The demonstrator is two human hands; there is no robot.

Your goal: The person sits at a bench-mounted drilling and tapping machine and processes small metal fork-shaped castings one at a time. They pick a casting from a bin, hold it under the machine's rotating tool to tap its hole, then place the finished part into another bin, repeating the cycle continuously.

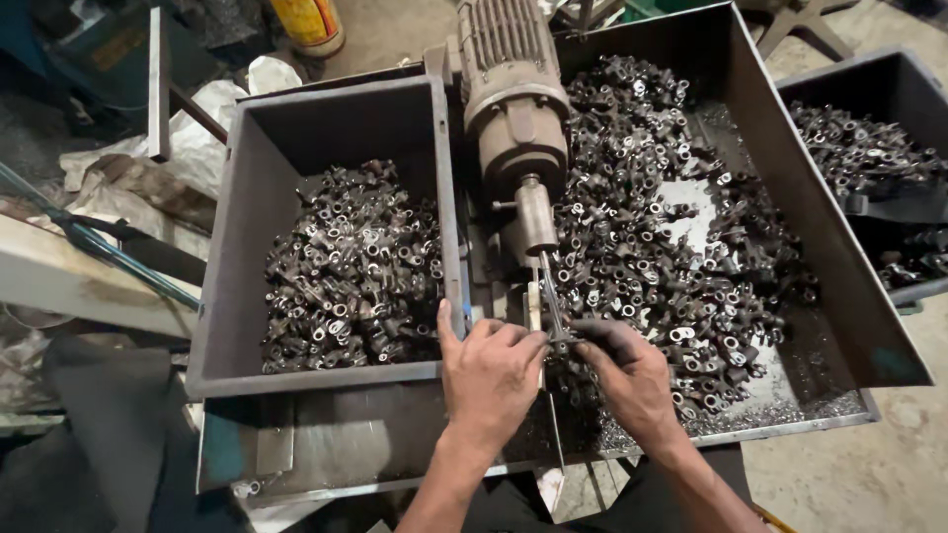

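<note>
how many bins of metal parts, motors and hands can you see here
bins of small metal parts: 3 (left bin, big tray, right bin)
motor units: 1
hands: 2 (left hand, right hand)
total: 6

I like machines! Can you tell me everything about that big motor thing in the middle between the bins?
The motor is a grimy brown-grey metal machine with a ribbed body and a rounded front end. A narrower cylinder sticks out toward the person, ending in a thin rod that points down and forward. It sits between the left bin and the big tray of small metal parts. The left hand and right hand meet at the rod's tip.
</note>
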